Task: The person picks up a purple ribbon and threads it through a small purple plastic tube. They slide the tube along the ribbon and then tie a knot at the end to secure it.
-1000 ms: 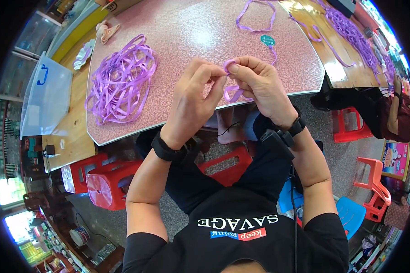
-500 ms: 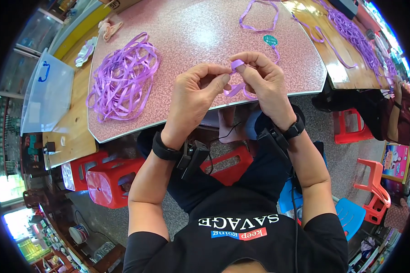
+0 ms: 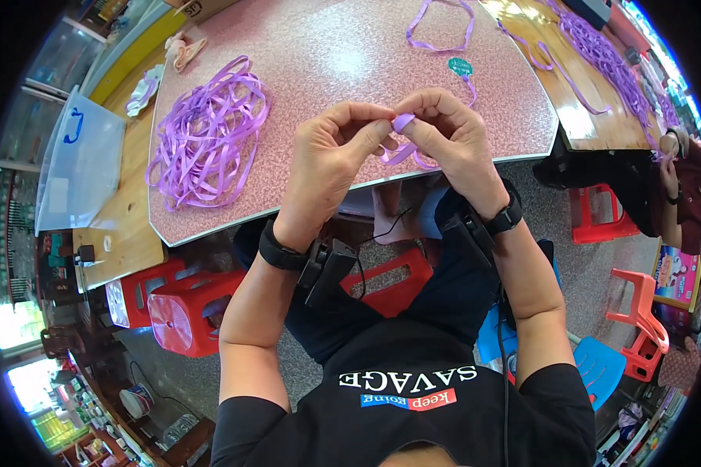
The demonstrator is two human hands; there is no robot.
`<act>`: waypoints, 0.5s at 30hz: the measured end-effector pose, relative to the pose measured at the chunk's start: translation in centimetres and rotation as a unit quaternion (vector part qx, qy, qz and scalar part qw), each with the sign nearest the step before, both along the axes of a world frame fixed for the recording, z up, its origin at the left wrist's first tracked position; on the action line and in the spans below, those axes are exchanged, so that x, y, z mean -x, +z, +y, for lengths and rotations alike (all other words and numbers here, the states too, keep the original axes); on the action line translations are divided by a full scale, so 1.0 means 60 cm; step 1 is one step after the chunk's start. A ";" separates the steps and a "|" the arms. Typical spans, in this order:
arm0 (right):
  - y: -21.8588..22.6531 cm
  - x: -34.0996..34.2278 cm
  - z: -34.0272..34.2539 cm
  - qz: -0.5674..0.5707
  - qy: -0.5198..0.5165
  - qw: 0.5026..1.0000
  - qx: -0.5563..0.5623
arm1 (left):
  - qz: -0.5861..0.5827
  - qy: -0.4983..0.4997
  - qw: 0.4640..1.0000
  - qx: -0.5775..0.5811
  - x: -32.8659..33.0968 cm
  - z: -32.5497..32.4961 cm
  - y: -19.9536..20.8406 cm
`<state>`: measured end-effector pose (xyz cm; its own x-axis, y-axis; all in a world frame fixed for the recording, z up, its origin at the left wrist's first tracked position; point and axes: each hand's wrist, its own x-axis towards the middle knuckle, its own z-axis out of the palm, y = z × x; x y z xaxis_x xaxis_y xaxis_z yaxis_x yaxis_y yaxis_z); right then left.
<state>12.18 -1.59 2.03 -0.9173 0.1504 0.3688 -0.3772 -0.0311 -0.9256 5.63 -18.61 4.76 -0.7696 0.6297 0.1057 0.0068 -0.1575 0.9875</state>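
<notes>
Both hands meet above the near edge of the pink speckled table (image 3: pixel 304 70). A purple ribbon (image 3: pixel 403 121) is folded over between my right thumb and fingers. My right hand (image 3: pixel 452 136) is closed on it. My left hand (image 3: pixel 339 148) pinches thumb and fingertips together beside the fold, gripping the same ribbon, though the exact hold is partly hidden by the fingers. Below the fingertips, a loop of this ribbon hangs close to the table edge. Past my right hand lies a round green tag (image 3: pixel 460 67) with a short purple strip trailing from it.
A tangled pile of purple ribbon (image 3: pixel 210 136) lies on the table's left, and a purple ribbon loop (image 3: pixel 441 48) at the far side. More purple ribbon (image 3: pixel 600 58) covers a wooden table at right, near another person's hands (image 3: pixel 668 159). Red stools (image 3: pixel 187 315) stand at left.
My fingertips have shifted slightly, and the ribbon fold at my right thumb sits a little lower and looks smaller. At the far right, the other person's hands have moved.
</notes>
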 end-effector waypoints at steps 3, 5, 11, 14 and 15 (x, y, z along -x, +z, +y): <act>-0.002 -0.001 0.001 -0.003 0.012 1.000 -0.012 | 0.054 0.024 0.998 0.007 -0.001 0.006 -0.013; 0.001 -0.002 0.001 -0.013 0.018 0.999 -0.034 | 0.090 0.043 0.995 -0.010 0.000 0.009 -0.017; -0.010 0.001 -0.005 -0.032 -0.043 0.998 -0.042 | 0.020 0.028 0.999 -0.035 0.003 0.004 -0.013; -0.018 0.001 -0.001 -0.004 -0.137 0.983 -0.120 | 0.010 0.035 0.998 -0.060 -0.012 0.020 -0.004; -0.014 -0.004 -0.005 0.029 -0.188 0.971 -0.146 | 0.011 0.030 0.997 -0.063 -0.016 0.024 -0.009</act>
